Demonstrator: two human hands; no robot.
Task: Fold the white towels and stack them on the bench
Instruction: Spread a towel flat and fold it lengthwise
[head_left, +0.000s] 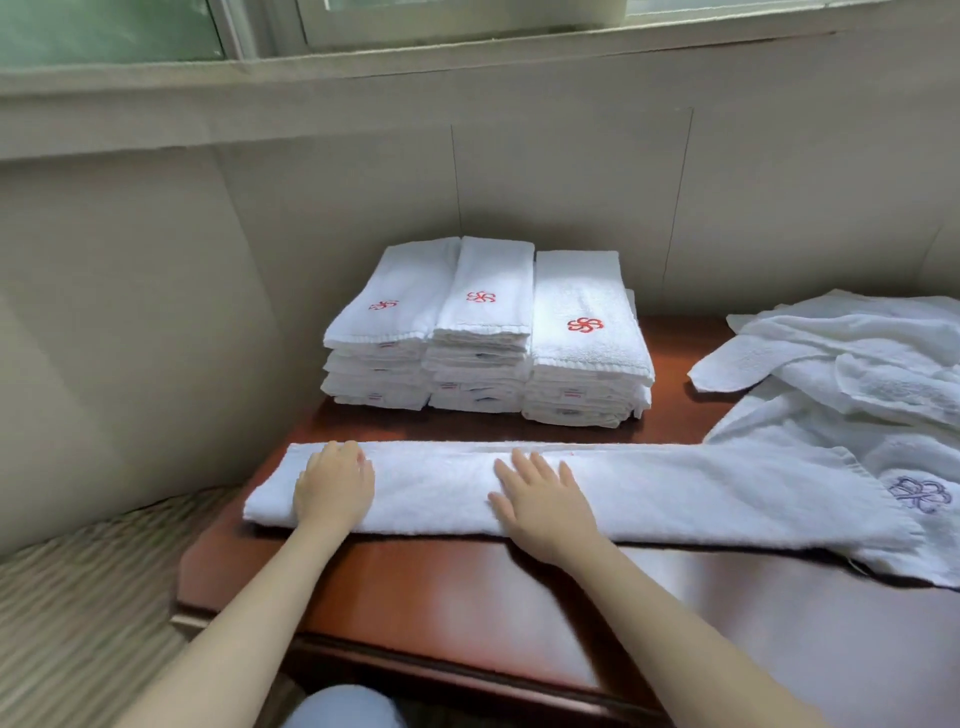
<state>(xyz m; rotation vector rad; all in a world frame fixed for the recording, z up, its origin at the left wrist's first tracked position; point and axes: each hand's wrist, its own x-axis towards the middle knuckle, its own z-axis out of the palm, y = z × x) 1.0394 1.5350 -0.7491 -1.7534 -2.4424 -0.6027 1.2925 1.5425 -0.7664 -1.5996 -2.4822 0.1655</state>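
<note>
Towels in three folded stacks (483, 332) sit at twelve o'clock on the bench (415, 597). Your left hand (335, 486) and right hand (540, 499) press flat, gripping nothing, on a long half-folded towel (675, 493); an unfolded pile (857, 364) waits at two o'clock.

Bare bench (415, 597) nearside; folded stacks (483, 327) block behind.

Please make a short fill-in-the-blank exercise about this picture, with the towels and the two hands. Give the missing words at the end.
1. Behind the long towel stand ____ stacks of folded towels.
2. The flower logo on top of each stack is ____ in colour.
3. Both the left hand and the right hand rest on the ____ towel.
4. The pile of unfolded towels lies on the ____ side of the bench.

Missing words: three; red; long; right
</note>
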